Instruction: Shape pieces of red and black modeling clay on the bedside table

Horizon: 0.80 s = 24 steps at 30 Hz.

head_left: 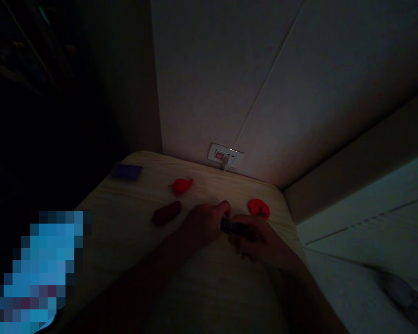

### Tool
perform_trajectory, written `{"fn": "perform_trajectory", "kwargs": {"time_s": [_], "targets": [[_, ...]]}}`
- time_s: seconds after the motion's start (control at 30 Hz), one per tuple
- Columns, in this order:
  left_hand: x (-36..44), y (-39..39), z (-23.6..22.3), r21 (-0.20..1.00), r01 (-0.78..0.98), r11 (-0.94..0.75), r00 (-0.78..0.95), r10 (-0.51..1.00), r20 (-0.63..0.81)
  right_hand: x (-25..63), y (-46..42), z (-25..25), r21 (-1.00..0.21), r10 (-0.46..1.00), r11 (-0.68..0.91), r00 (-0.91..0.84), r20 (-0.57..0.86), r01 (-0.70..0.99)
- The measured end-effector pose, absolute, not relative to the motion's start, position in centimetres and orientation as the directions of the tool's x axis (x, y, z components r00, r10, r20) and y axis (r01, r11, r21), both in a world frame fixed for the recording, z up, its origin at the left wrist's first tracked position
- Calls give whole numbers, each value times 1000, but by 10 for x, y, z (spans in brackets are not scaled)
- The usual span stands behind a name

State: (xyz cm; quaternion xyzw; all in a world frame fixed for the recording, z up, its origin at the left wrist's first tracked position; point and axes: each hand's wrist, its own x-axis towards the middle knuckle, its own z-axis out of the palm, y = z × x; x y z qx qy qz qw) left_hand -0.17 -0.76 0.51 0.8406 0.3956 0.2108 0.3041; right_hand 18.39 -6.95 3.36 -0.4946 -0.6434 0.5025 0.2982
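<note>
My right hand (256, 240) is wrapped round a short black cylinder (234, 227), which looks like a small flashlight; its rounded end points left. Right beside that end is my left hand (208, 222), fingers curled in and thumb on top; what it pinches, if anything, is hidden in the dark. A dark red oblong case (166, 214) lies left of my left hand. Behind it rests a bright red rounded item (181, 186) with a pointed tip. Beyond my right hand lies a flat red disc (259, 209) with dark marks like a face.
The light wooden tabletop (202, 297) meets a wall with a socket plate (225, 156) and a plug in it. A purple packet (126, 171) lies at the back left corner. A blurred-out bright blue screen (45, 264) stands at the lower left. The room is very dim.
</note>
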Motion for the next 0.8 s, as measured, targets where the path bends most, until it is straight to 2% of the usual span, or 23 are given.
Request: {"fn": "perform_trajectory", "kwargs": {"time_s": [0.13, 0.4, 0.6, 0.8], "targets": [[-1, -6, 5, 678, 548, -489, 578, 808, 115, 186, -69, 25, -951, 946, -117, -260, -194, 286], [-2, -6, 4, 652, 537, -535, 573, 799, 184, 186, -64, 28, -977, 959, -170, -206, -194, 129], [-2, -4, 2, 642, 564, -520, 546, 818, 182, 190, -60, 31, -990, 979, -128, -151, -135, 53], [-2, -4, 4, 674, 590, -444, 473, 867, 157, 191, -57, 33, -993, 999, -48, 13, -50, -104]]}}
